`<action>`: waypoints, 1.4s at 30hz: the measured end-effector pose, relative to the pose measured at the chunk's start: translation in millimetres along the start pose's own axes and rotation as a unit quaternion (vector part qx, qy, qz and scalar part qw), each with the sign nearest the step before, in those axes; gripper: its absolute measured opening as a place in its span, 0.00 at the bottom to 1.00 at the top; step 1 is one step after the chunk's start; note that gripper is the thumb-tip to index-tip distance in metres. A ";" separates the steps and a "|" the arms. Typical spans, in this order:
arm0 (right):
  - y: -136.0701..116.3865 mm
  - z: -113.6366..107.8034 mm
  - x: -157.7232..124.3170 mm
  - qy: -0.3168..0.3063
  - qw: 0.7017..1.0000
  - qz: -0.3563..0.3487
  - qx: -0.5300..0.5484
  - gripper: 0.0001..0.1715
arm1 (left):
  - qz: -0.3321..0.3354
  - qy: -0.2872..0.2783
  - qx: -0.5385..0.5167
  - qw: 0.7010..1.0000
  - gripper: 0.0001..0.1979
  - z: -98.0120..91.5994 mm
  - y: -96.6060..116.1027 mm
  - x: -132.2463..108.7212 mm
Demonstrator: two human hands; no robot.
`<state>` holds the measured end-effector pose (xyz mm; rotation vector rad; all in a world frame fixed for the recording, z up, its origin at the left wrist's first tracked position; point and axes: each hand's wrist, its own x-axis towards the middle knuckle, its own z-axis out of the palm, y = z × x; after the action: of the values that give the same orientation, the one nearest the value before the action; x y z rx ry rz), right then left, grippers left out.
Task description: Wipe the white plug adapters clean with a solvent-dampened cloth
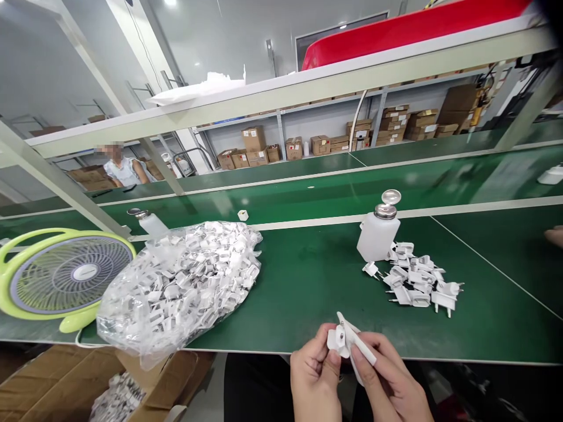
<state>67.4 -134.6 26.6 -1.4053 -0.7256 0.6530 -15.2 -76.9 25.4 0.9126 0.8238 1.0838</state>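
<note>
My left hand (313, 372) pinches a small white plug piece (336, 340) between thumb and fingers, just over the table's front edge. Against that piece, my right hand (393, 378) presses a folded white strip (363, 350) that looks like cloth or paper; its exact kind is unclear. Beyond my right hand lies a loose pile of white plug pieces (420, 278), some with pins showing. A white pump bottle (379, 237) with a metal top stands behind this pile. To the left, a big clear plastic bag (193, 287) bulges with many similar pieces.
A lime-green fan (73, 272) sits at the left, beside a second pump bottle (153, 224). Below, an open cardboard box (57, 381) holds more white pieces. A frame bar (281, 97) crosses above the green table (303, 281). Another person (125, 169) is at the far left.
</note>
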 end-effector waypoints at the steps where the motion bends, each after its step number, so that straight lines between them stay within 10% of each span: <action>1: -0.2 -3.7 2.5 -0.020 1.000 -0.006 -0.011 0.18 | -0.027 -0.019 -0.037 0.999 0.24 0.0 2.6 0.6; 6: 0.4 -21.2 12.4 -0.112 0.990 -0.027 -0.078 0.17 | -0.129 -0.035 -0.140 0.981 0.22 3.3 21.5 -0.3; 13: 5.0 -14.3 10.0 -0.057 0.997 -0.013 -0.045 0.19 | -0.123 0.052 -0.138 0.981 0.24 12.4 21.9 0.5; 18: 12.5 -12.6 15.2 -0.015 0.997 -0.009 -0.079 0.21 | 0.034 0.021 0.128 0.991 0.15 4.0 21.4 13.9; 25: 34.1 -18.7 34.8 0.044 0.947 -0.170 -0.271 0.16 | 0.184 -0.050 0.478 0.857 0.13 -13.8 20.6 46.3; 32: 45.8 -2.8 43.2 -0.083 0.846 -0.374 -0.371 0.26 | 0.151 -0.030 0.494 0.856 0.20 -9.7 10.8 50.6; 42: 45.4 -1.8 45.3 -0.093 0.854 -0.367 -0.357 0.23 | 0.121 0.017 0.454 0.882 0.19 -6.3 11.8 53.6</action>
<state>98.2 -97.7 -15.9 -1.5557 -1.6700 -0.1298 -11.1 -21.9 27.9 1.8251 1.3089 0.9033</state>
